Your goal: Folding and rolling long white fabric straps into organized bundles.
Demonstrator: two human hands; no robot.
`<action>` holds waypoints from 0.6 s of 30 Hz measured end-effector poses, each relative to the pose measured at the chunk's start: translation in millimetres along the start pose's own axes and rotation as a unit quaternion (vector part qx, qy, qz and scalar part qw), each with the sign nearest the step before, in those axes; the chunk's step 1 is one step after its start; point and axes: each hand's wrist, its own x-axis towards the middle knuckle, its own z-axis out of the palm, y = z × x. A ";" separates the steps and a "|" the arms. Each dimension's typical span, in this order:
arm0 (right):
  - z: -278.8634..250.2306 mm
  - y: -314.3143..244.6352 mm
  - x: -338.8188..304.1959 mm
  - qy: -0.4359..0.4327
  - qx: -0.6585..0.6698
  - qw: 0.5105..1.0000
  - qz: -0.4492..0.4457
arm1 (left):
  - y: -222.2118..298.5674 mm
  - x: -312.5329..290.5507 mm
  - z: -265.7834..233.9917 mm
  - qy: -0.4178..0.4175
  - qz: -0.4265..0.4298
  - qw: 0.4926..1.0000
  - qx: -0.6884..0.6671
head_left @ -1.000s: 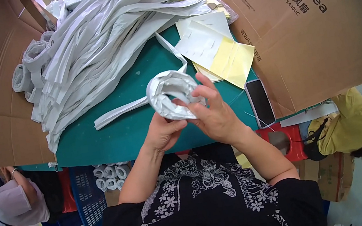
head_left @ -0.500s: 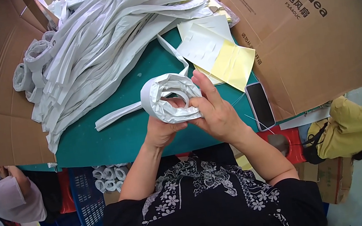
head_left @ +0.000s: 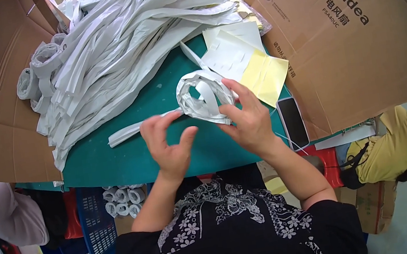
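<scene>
Head view: right hand (head_left: pixel 249 118) grips the white strip coil (head_left: pixel 207 97) by its right wall above the green tabletop (head_left: pixel 223 150), left hand (head_left: pixel 168 146) spread empty; coil likely light, soft, best pinched there.

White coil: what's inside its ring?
Inside the white coil, a flat white band crosses the opening; green tabletop shows through left of it. Whatever lies behind the band or under the right hand is covered and can't be seen.
</scene>
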 end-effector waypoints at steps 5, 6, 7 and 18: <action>1.7 1.4 2.2 -0.002 -0.074 0.993 -0.088 | 20.1 32.8 5.9 -0.181 0.017 0.983 0.001; 0.9 1.8 2.0 -0.008 -0.036 0.998 -0.049 | 20.3 32.1 6.6 -0.240 -0.016 0.968 -0.076; 0.0 3.5 2.2 -0.014 0.001 1.000 -0.009 | 21.0 31.5 7.0 -0.243 -0.017 0.967 -0.076; -16.6 32.1 -0.7 -0.337 0.332 0.864 0.175 | -15.5 8.4 11.5 -0.247 0.325 0.909 -0.086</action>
